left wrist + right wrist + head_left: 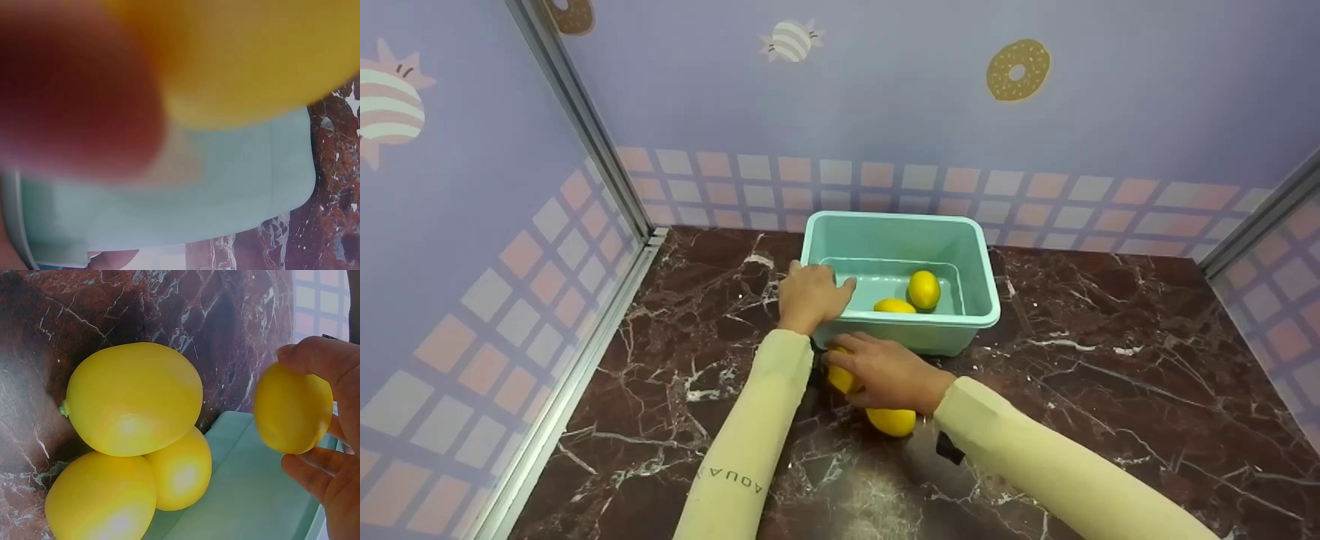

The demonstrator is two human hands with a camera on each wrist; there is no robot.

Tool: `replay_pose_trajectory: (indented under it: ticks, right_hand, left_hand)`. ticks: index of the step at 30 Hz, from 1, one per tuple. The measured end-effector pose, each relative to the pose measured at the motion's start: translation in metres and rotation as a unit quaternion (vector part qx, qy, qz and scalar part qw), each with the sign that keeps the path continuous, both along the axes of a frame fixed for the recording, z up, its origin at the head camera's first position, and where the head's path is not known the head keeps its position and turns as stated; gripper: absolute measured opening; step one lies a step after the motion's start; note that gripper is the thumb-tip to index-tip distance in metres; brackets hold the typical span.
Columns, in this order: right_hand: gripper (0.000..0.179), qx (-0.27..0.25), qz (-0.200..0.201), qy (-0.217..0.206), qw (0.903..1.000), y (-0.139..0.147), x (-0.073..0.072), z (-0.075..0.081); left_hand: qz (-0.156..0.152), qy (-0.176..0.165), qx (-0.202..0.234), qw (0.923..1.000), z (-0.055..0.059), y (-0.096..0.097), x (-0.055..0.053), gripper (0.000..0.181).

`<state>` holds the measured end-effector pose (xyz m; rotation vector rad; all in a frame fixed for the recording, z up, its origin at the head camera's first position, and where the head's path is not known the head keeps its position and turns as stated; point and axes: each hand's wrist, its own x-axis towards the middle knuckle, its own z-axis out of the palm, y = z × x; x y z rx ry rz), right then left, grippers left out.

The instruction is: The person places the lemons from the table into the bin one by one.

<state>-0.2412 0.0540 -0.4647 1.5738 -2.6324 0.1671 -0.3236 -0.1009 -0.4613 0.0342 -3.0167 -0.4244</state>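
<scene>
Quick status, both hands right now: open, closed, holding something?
Left hand: closed, holding the green bin at its edge.
Right hand: closed, holding a lemon.

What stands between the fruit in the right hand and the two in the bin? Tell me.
The bin's near wall stands between the held fruit and the two fruits inside, as the head view shows.

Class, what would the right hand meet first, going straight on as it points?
The right hand would probably meet the pale yellow fabric left cuff, though depth is unclear; it might pass beneath.
</scene>
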Motion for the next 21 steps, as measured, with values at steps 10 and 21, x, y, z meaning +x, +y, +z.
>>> replay_pose_trajectory:
  ticks: [10, 21]
  right_hand:
    - [0.054, -0.001, -0.007, -0.004, 1.0000, 0.0028, -0.0007, 0.0052]
    - [0.056, -0.005, -0.014, 0.000, 0.9999, 0.0056, -0.0019, 0.0094]
  left_hand:
    - [0.001, 0.004, -0.003, 1.0000, -0.0008, 0.0000, 0.0007, 0.051]
    - [-0.002, 0.002, 0.010, 0.9999, 0.0002, -0.0003, 0.0009, 0.050]
